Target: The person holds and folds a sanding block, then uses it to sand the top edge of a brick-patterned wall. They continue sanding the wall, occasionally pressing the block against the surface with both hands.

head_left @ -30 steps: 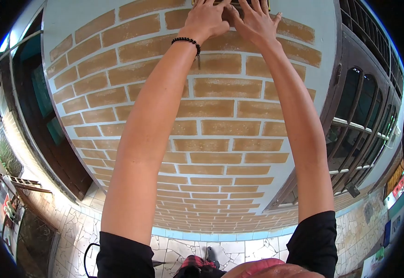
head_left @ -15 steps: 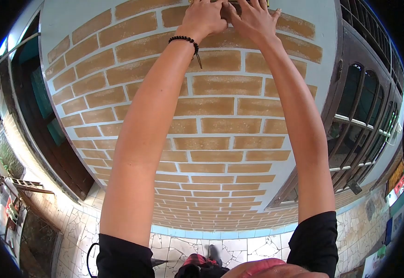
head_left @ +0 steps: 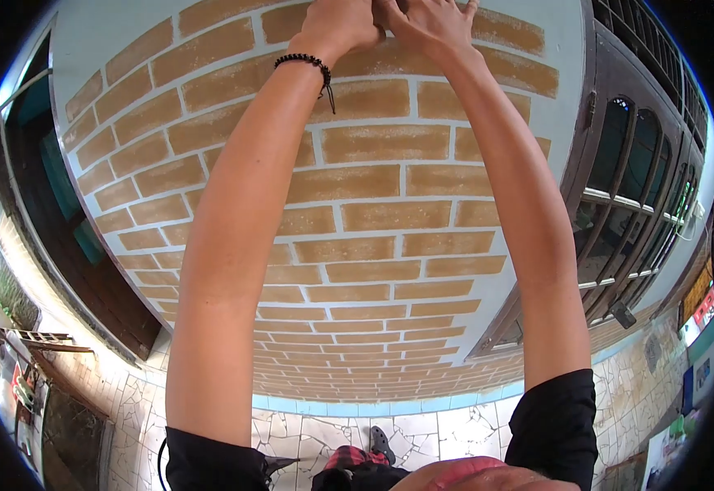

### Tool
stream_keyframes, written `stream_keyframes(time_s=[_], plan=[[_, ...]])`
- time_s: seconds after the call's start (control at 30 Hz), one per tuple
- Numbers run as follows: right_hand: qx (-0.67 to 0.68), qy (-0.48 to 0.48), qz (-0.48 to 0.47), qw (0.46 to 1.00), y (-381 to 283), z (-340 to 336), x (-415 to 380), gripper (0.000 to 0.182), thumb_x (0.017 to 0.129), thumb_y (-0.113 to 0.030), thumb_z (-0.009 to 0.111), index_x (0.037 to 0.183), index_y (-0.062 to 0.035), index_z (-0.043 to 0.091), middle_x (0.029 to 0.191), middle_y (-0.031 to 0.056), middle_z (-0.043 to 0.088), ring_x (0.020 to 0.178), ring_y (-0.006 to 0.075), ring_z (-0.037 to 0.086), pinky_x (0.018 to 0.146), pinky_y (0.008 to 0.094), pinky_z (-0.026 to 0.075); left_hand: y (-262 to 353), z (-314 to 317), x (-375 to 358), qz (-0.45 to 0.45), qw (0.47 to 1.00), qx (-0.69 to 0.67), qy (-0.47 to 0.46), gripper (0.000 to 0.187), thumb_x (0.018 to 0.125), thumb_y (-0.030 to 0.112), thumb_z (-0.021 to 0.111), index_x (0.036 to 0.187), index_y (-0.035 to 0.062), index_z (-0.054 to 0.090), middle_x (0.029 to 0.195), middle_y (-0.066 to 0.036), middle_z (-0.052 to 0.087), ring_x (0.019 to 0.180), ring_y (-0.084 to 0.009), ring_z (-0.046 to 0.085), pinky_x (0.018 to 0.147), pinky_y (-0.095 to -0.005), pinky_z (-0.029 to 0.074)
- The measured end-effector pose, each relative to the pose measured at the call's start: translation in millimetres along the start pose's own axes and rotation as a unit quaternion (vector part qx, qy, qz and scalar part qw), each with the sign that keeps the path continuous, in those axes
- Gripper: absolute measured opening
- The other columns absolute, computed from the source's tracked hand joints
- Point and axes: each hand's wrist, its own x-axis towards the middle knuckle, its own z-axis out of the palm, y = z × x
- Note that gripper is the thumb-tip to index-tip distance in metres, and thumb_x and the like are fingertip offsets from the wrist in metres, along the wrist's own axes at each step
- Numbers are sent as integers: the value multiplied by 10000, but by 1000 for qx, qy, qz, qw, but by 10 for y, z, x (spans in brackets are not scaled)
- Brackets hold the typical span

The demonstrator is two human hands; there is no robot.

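Both arms reach up to the brick-patterned wall, which has tan painted rectangles with pale lines between them. My left hand, with a black beaded bracelet at its wrist, lies against the wall at the top edge; most of its fingers are cut off by the frame. Beside it, my right hand rests on the wall with thumb and little finger spread. The thumbs come close together over a tan rectangle. Anything under the fingertips lies out of view.
A dark wooden window with bars stands at the right. To the left is a dark doorway. Below, a pale cracked-tile floor shows my clog. Furniture and clutter sit at far left.
The view has shifted, so my hands sit higher and slightly further left, with more of the fingers cut off. A yellowish edge seen by the fingers earlier is out of view.
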Motion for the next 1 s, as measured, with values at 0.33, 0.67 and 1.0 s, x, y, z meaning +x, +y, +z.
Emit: stream_keyframes(time_s=[0.33,0.67,1.0], plan=[[17,-28,1,999,71,-21,-32,802,1019,-671,325,1643,-173,243,1730,143,67,1594,349,33,1239,662,30,-86,5,-35,4,1000,-3,7,967,787,220,840,1610,151,338,1698,-250,97,1572,-413,115,1283,-492,207],[28,-17,11,999,99,-67,-22,845,999,-694,349,1651,-174,208,1726,169,40,1589,378,33,1215,708,41,-5,-101,-47,-1,999,-36,9,943,761,95,778,1603,152,358,1683,-279,130,1565,-430,137,1280,-490,224],[-2,-7,-27,1000,207,2,71,887,987,-690,386,1653,-142,180,1719,203,36,1586,397,35,1212,709,71,43,-156,9,-16,1000,-6,-12,902,802,99,760,1605,136,351,1685,-282,118,1565,-433,136,1283,-497,203]])
